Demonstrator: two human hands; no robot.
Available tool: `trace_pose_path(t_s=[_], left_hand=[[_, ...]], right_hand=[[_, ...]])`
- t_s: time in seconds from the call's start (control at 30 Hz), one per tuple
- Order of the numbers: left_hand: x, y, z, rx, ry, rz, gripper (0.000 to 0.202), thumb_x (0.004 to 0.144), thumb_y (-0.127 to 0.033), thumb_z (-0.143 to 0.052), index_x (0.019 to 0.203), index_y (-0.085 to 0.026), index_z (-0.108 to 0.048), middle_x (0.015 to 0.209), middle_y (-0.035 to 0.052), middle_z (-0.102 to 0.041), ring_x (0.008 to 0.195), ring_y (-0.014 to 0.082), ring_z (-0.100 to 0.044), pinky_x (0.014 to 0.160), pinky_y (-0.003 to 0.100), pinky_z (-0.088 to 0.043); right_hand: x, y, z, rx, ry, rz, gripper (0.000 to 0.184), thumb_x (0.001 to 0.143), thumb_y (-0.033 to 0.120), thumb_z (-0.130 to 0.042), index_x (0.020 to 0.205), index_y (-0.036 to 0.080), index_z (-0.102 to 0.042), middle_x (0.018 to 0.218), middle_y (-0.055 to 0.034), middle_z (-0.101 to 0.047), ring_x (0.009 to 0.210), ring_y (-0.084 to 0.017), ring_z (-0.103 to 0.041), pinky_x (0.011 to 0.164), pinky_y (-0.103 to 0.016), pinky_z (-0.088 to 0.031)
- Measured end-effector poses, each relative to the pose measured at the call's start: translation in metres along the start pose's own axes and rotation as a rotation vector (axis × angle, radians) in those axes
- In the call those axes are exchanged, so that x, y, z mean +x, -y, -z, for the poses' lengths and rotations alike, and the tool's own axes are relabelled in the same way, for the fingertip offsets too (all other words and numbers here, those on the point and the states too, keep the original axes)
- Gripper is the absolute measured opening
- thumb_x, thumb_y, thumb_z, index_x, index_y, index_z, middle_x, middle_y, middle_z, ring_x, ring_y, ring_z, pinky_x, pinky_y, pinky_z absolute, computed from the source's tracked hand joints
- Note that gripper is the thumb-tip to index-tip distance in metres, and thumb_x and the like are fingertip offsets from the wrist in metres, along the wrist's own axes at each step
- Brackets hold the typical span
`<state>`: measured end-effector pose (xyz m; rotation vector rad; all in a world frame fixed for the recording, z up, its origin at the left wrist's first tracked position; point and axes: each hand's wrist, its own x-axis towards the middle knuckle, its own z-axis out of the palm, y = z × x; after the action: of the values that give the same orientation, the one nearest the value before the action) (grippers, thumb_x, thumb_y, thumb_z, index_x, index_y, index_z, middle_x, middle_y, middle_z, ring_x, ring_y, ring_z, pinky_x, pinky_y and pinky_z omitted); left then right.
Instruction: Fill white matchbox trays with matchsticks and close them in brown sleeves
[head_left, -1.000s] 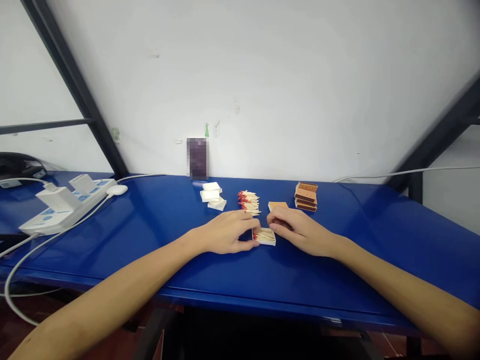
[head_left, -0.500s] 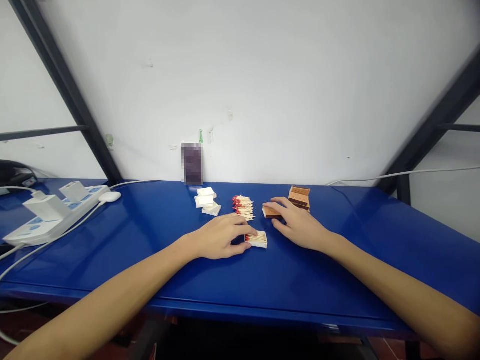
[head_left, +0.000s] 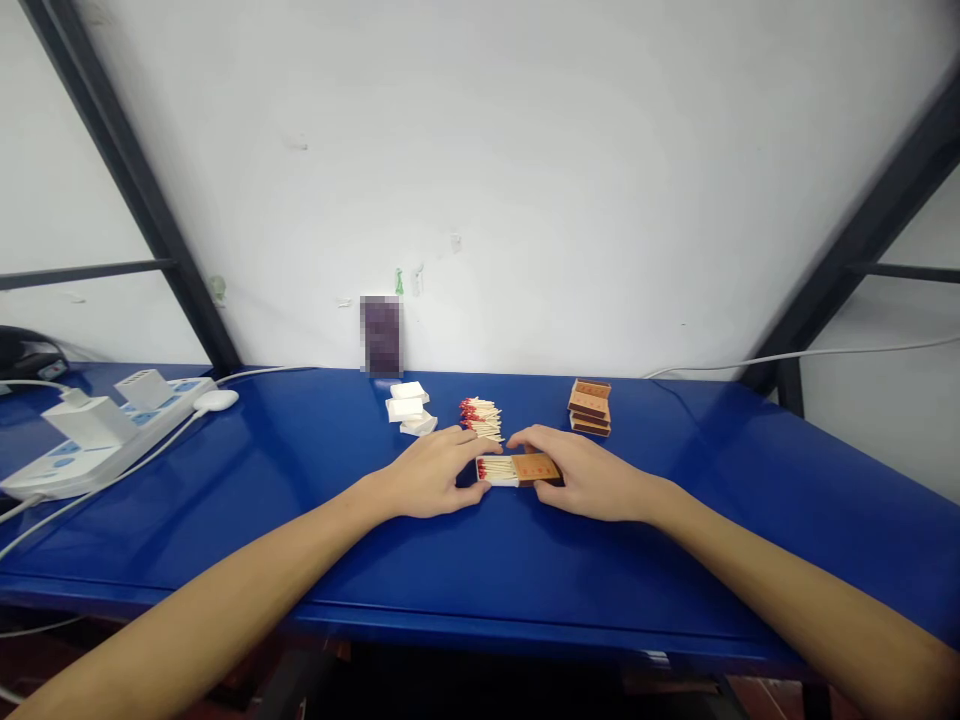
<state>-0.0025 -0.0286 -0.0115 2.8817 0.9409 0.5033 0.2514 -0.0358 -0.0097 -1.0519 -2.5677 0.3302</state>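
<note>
My left hand (head_left: 441,472) grips the left end of a white matchbox tray (head_left: 507,483), thumb at the near side and fingers at the far side. Red-tipped matches (head_left: 496,468) lie inside the tray. My right hand (head_left: 589,472) holds an orange-brown matchbox sleeve (head_left: 535,468) between thumb and fingers. The sleeve covers the tray's right part, while the left part with the match heads shows. Just beyond, a pile of loose matches (head_left: 484,420) rests on the blue table (head_left: 480,560).
Several white trays (head_left: 409,408) are stacked at the back left. Several brown sleeves (head_left: 590,406) form a stack at the back right. A white power strip (head_left: 97,455) with plugs and cables occupies the left side. A blurred dark rectangle (head_left: 384,338) stands against the wall.
My right hand has brought a brown sleeve from farther back toward the tray, and the sleeve now covers its right part. My left hand stays at the tray's left end.
</note>
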Motion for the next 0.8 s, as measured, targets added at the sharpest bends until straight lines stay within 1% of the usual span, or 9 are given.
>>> trace_pose_path(t_s=[0.23,0.43,0.6,0.8], left_hand=[[-0.001,0.0034,-0.0007,-0.006,-0.003,-0.003,0.041,0.092,-0.034,-0.054,0.131,-0.022,-0.053,0.112,0.0074,-0.066,0.099,0.0247,-0.06,0.084,0.037,-0.045],[-0.0003,0.0044,0.001,-0.015,0.036,-0.001,0.038,0.095,-0.036,-0.052,0.13,-0.022,-0.054,0.11,0.007,-0.067,0.1,0.0254,-0.06,0.083,0.036,-0.044],[-0.0017,0.0059,0.0026,-0.087,0.037,-0.035,0.04,0.094,-0.042,-0.058,0.13,-0.023,-0.054,0.121,0.0064,-0.066,0.104,0.0245,-0.06,0.088,0.036,-0.044],[-0.0025,0.0091,0.0009,-0.131,0.014,-0.067,0.04,0.093,-0.044,-0.061,0.127,-0.023,-0.057,0.119,0.0065,-0.068,0.104,0.0233,-0.062,0.088,0.035,-0.045]], right_hand=[[0.0001,0.0015,0.0014,0.034,-0.014,0.041,0.041,0.082,0.019,-0.058,0.122,0.023,-0.055,0.115,-0.0073,-0.064,0.097,-0.023,-0.062,0.084,-0.036,-0.048],[0.0013,0.001,0.001,0.07,-0.013,0.048,0.037,0.087,0.031,-0.06,0.124,0.023,-0.058,0.114,-0.0075,-0.065,0.101,-0.024,-0.063,0.088,-0.038,-0.049],[0.0003,0.0001,0.0011,0.102,-0.039,0.07,0.04,0.089,0.037,-0.061,0.126,0.023,-0.058,0.111,-0.0075,-0.063,0.097,-0.022,-0.062,0.085,-0.036,-0.05],[0.0004,-0.0027,-0.001,0.112,-0.031,0.078,0.042,0.089,0.042,-0.063,0.125,0.023,-0.058,0.109,-0.0071,-0.062,0.096,-0.022,-0.06,0.084,-0.035,-0.049]])
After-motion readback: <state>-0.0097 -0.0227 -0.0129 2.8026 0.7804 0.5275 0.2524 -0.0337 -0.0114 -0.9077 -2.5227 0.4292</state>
